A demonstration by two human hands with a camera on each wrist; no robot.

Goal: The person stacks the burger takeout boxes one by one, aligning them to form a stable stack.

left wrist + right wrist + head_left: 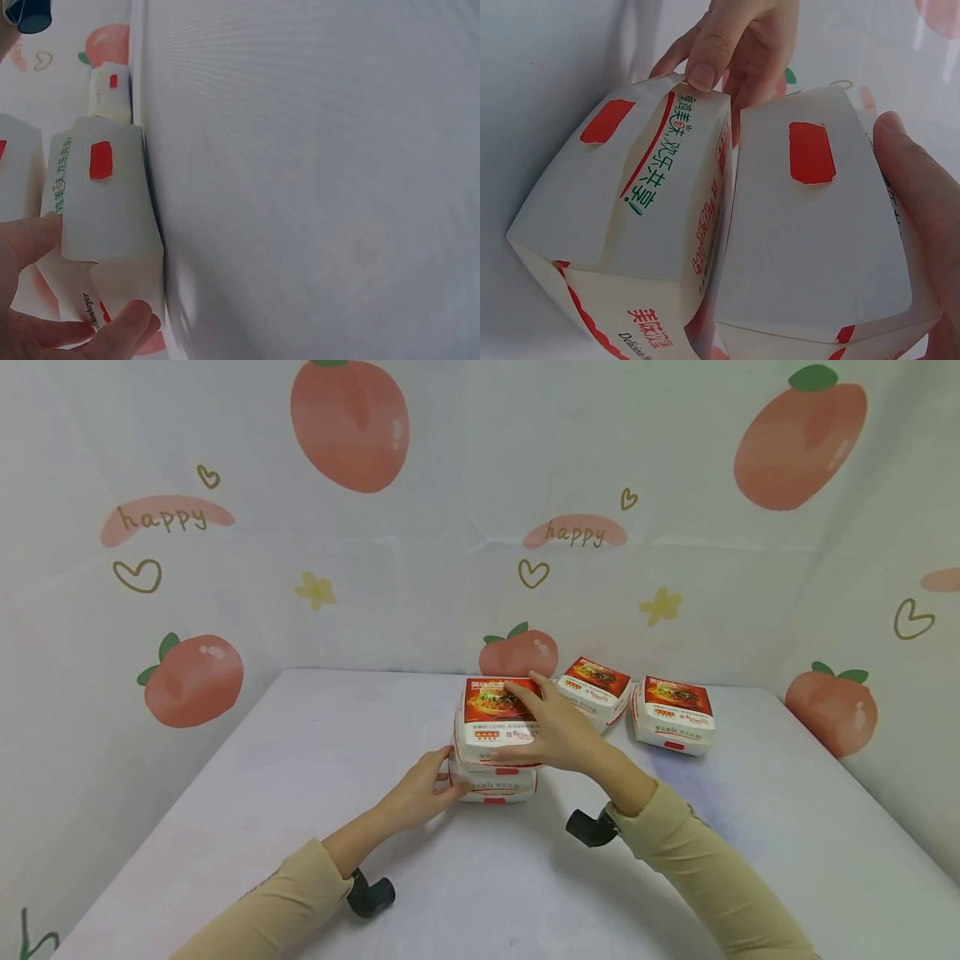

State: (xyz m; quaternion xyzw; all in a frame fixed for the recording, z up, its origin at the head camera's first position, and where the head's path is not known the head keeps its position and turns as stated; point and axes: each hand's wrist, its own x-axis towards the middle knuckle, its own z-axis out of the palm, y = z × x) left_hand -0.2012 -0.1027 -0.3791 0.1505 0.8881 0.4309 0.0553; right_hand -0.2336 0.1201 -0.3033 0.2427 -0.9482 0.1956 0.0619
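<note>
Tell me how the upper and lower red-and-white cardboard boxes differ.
The right hand holds the upper box; the left hand touches the lower box. In the head view, the upper box shows its red printed lid, while the lower box's top is covered. Both have red front tabs.

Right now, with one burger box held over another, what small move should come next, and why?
Probably lower the upper box gently onto the lower box. The right hand holds it roughly lined up above, a narrow gap shows between them in the right wrist view, and the left hand is gripping the lower one.
</note>
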